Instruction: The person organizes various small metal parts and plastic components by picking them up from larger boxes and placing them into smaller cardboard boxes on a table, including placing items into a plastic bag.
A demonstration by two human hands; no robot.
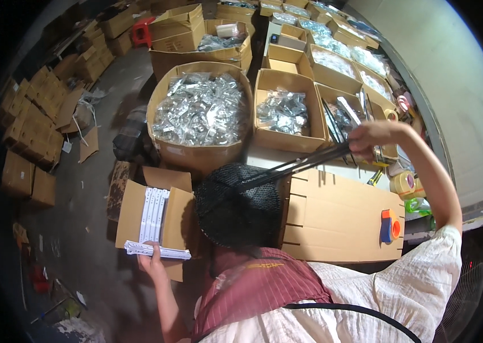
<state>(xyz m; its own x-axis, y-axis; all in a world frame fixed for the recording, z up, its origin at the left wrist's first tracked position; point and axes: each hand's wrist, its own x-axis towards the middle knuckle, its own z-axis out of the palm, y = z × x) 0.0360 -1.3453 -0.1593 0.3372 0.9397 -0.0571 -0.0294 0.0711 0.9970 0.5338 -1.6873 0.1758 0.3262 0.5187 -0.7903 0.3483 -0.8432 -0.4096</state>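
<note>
At the lower left, my left hand (149, 261) is closed around a bundle of long white bars (161, 251), held crosswise over the near edge of an open carton (179, 214). More white bars (153, 211) lie side by side inside that carton. My right hand (371, 137), raised at the right above the worktop, grips several long thin black strips (310, 160). The strips slant down to the left, reaching over a round black mesh object (238, 206) between the carton and the worktop. Their exact kind cannot be made out.
A flat cardboard sheet (338, 220) bears an orange and blue tape dispenser (390, 226). Beyond stand a big carton (195, 150) of clear-bagged metal parts and a smaller box (290, 140) of bags. Tape rolls (404, 183) and a yellow cutter (375, 177) are at the right.
</note>
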